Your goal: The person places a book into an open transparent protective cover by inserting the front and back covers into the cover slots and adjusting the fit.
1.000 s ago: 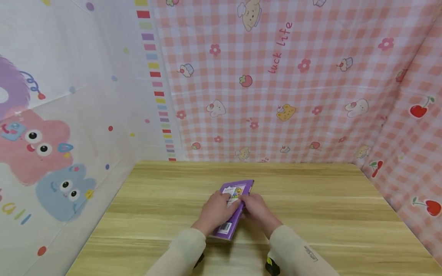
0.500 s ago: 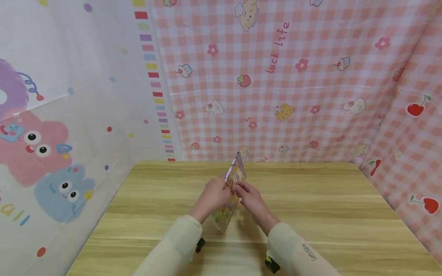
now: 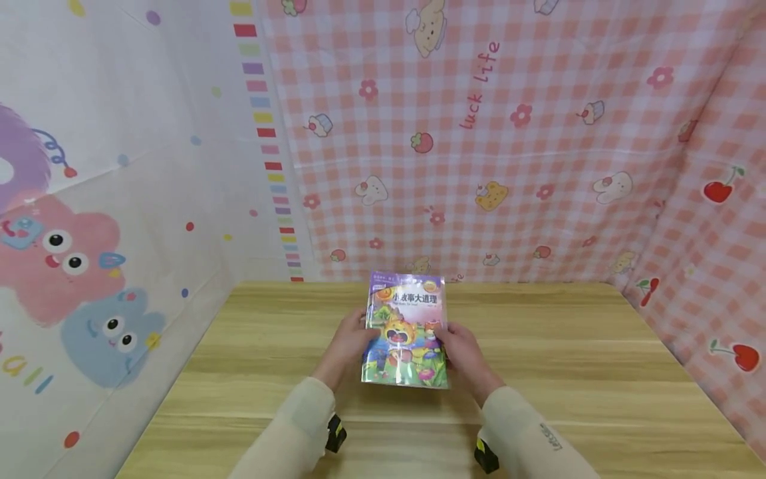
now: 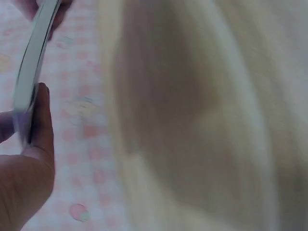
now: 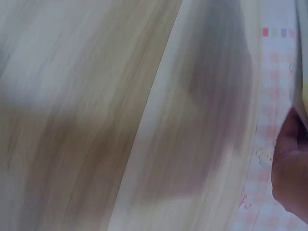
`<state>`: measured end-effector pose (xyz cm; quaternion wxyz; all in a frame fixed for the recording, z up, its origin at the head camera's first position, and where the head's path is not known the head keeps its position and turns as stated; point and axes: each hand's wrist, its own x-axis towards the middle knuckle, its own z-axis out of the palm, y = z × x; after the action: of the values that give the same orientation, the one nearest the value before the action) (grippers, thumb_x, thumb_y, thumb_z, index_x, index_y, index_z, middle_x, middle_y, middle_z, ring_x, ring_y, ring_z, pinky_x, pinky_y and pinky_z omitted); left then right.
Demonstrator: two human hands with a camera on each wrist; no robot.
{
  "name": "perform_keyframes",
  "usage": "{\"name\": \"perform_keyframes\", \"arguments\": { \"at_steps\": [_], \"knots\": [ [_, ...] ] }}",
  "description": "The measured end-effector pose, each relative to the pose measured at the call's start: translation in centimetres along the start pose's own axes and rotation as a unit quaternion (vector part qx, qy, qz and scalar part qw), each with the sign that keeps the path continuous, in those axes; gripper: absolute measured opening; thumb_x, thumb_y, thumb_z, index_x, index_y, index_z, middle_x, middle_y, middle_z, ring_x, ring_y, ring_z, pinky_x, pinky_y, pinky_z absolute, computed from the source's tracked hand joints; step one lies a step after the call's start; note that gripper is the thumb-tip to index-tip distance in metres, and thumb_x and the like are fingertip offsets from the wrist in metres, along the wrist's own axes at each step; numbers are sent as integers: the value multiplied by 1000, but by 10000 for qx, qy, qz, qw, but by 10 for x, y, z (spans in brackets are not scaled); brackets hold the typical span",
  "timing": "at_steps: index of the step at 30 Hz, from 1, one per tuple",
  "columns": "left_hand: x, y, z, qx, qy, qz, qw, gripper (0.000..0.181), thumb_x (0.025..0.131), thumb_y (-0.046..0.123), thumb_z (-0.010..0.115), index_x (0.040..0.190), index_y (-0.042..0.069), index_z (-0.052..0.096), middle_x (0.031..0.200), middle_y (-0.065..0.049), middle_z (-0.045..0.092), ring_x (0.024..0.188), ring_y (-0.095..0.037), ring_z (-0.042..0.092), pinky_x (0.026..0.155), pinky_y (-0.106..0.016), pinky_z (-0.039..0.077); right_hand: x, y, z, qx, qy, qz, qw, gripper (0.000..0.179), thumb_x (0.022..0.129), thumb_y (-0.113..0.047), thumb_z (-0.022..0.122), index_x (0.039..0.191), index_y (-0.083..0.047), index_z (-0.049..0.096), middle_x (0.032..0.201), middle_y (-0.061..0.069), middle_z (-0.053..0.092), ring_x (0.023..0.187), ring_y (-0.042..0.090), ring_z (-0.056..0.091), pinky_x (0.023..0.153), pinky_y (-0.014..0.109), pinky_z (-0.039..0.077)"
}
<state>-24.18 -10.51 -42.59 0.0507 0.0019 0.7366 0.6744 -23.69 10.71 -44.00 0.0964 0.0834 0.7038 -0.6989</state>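
Observation:
A children's picture book (image 3: pixel 407 313) with a glossy cover of cartoon animals and a purple top band is held up over the table, its front facing me. My left hand (image 3: pixel 352 339) grips its left edge, thumb on the cover and fingers behind. On the opposite edge my right hand (image 3: pixel 463 349) grips the same way. In the left wrist view the book (image 4: pixel 31 62) appears edge-on between the thumb and fingers of my left hand (image 4: pixel 29 178). The right wrist view catches only a strip of it beside my right hand (image 5: pixel 291 168).
Below the book spreads a wood-grain table (image 3: pixel 538 372), with the book's shadow on it. A pink checked cloth (image 3: pixel 509 146) hangs behind the table's far edge. A white cartoon-print cloth (image 3: pixel 155 199) hangs on the left, and more checked cloth (image 3: pixel 712 266) on the right.
The book has been turned over from its purple back, past edge-on, to its front cover. My hands have shifted apart to its two side edges.

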Motion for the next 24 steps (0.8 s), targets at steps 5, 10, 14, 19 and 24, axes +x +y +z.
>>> {"name": "perform_keyframes", "arguments": {
  "at_steps": [5,10,14,19,24],
  "knots": [
    [-1,-25,-4,522,199,-445,9974,57,92,-7,55,145,-11,37,112,-27,63,90,-26,65,75,-35,56,2,7,-9,-599,-183,191,9979,35,104,-14,45,122,13,58,92,15,68,76,21,65,69,35,57],
    [-3,-39,-1,989,283,-512,9934,57,90,-8,57,144,-10,40,99,-18,62,80,-21,60,64,-29,51,4,12,-16,-1472,-142,534,9876,34,103,-15,51,123,11,60,98,15,70,85,23,66,76,35,57],
    [-6,-47,2,1456,276,-322,9884,54,87,-11,58,140,-10,45,95,-15,59,82,-22,57,69,-31,51,5,18,-20,-1718,-22,729,9824,33,101,-17,57,122,8,63,97,11,71,85,22,66,77,33,56],
    [-8,-55,4,2749,188,324,9607,47,85,-12,57,132,-8,55,105,-19,60,98,-32,59,89,-47,51,5,31,-23,-2569,98,250,9661,30,100,-15,58,116,9,66,96,15,70,86,25,65,75,37,56],
    [-11,-58,5,3664,-97,988,9251,44,93,7,63,134,-6,55,132,-29,51,125,-44,49,107,-56,37,5,36,-20,-4327,209,-998,8958,59,96,-21,61,141,13,43,141,32,47,128,47,47,105,57,39]
  ]
}}
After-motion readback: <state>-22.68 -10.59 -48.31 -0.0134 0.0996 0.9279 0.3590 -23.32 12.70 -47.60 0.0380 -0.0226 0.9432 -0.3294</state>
